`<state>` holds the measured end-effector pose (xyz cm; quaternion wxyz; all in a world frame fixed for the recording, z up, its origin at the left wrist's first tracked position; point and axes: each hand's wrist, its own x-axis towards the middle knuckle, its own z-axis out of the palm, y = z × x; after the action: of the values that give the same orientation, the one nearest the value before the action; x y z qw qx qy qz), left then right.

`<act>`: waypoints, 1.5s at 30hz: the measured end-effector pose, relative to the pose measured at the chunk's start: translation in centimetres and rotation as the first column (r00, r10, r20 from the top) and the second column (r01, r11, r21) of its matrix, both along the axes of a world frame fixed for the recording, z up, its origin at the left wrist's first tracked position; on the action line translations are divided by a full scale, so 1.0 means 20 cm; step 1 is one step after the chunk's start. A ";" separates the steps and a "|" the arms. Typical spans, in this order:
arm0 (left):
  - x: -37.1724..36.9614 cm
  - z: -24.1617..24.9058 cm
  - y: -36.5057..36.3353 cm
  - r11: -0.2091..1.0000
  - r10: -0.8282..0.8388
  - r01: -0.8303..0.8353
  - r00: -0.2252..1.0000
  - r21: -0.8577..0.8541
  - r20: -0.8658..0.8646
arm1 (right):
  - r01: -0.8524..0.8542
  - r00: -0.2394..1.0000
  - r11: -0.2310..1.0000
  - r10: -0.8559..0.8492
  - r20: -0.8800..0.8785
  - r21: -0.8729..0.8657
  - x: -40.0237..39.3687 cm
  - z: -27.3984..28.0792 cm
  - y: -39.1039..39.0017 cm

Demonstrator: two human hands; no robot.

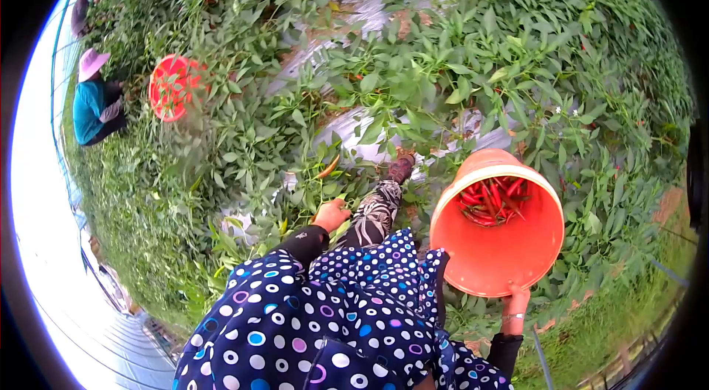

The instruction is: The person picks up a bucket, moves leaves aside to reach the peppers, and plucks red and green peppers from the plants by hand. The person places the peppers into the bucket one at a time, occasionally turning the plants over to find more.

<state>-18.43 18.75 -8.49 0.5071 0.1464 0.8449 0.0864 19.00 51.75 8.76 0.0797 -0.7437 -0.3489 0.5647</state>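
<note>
At the rim of an orange bucket point(487, 261), my right hand point(517, 300) is closed, holding it tilted so its mouth faces me. Several red chili peppers point(493, 202) lie inside against the far wall. My left hand point(332, 215) is low among the leaves beside my leg, fingers curled; what they hold, if anything, is hidden. Just beyond that hand, an orange-red chili pepper point(329, 167) hangs on a plant.
Dense pepper plants point(251, 94) surround me, with silvery plastic mulch point(354, 131) between rows. My patterned leg point(375, 214) stands among them. At left, a person in a pink hat point(90, 105) crouches near a red bucket point(171, 87) containing peppers. Another person point(80, 12) is farther back.
</note>
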 end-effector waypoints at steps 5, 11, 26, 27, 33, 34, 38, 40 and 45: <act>-0.15 0.23 -0.35 0.956 0.248 -0.261 0.963 -0.134 -0.102 | 0.218 0.964 0.971 -0.229 -0.134 -0.097 -0.02 0.06 0.08; 0.07 0.20 -0.80 0.888 0.447 -0.449 0.893 -0.100 -0.040 | 0.170 0.945 0.900 -0.265 -0.193 -0.401 -0.11 0.15 0.13; 0.12 0.39 -1.07 0.505 0.857 -0.848 0.515 -0.158 -0.025 | 0.153 0.906 0.731 -0.373 -0.201 -0.665 -0.15 -0.06 0.00; 0.08 0.35 -1.08 0.576 0.810 -0.805 0.586 -0.144 -0.036 | 0.163 0.906 0.735 -0.376 -0.196 -0.658 -0.17 -0.06 0.00; -0.29 0.47 -0.73 0.564 0.826 -0.823 0.562 -0.072 0.047 | 0.163 0.909 0.766 -0.362 -0.208 -0.622 -0.33 -0.04 0.04; -0.34 0.50 -0.67 0.554 0.832 -0.830 0.552 -0.064 0.054 | 0.155 0.913 0.771 -0.351 -0.209 -0.618 -0.35 -0.03 0.05; -0.49 0.42 -0.54 0.517 0.855 -0.855 0.512 -0.039 0.083 | 0.146 0.920 0.797 -0.327 -0.216 -0.587 -0.44 0.01 0.11; -0.55 0.46 -0.46 0.581 0.812 -0.814 0.580 -0.008 0.065 | 0.119 0.932 0.813 -0.289 -0.217 -0.570 -0.48 0.04 0.17; -0.61 0.45 -0.31 0.416 0.900 -0.909 0.417 0.034 0.125 | 0.031 0.950 0.871 -0.178 -0.257 -0.491 -0.67 0.09 0.36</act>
<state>-30.57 12.60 0.56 0.4096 -0.3110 0.7625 0.3925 5.63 59.02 10.58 -0.0258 -0.6657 -0.1408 0.7324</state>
